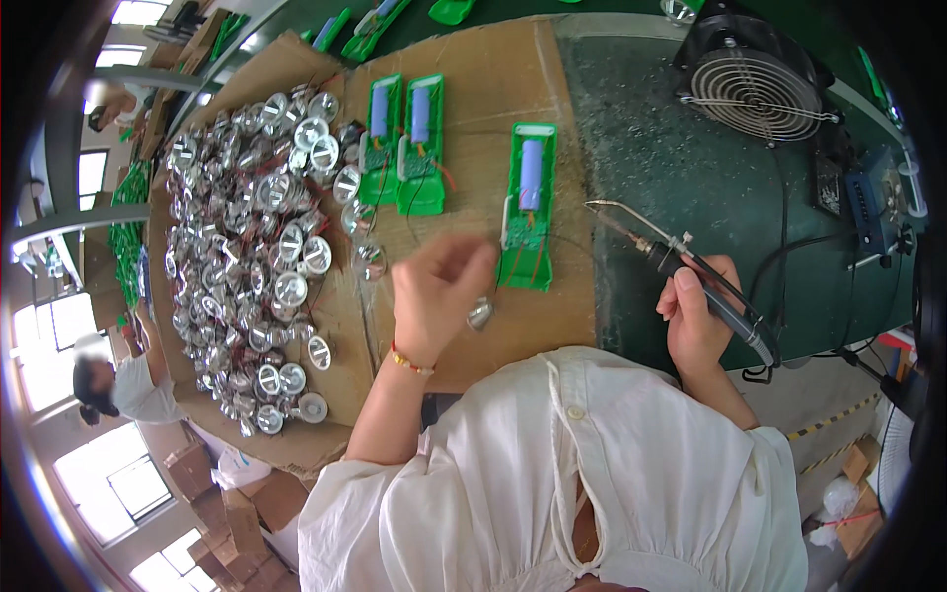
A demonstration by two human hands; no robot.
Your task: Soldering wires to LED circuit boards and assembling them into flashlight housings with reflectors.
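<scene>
My right hand [698, 308] is wrapped round a black soldering iron [725, 314] with a thin metal solder-feed tube [631, 214] along it. Its tip points left, toward a green plastic housing [533, 266] lying open on the cardboard. Inside that housing are a purple cylindrical battery [532, 173], a small green circuit board [526, 235] and thin red and black wires. My left hand [439, 291] is just left of the housing, fingers curled together and slightly blurred; what they pinch is hidden. A small silvery lamp reflector [480, 313] sits right beside it.
A big heap of silvery lamp reflectors [256, 257] covers the left side of the cardboard [464, 345]. Two more green housings [422, 187] with batteries lie behind my left hand. A fan [755, 94] and a blue box [873, 202] stand at right. Another person [138, 380] is at far left.
</scene>
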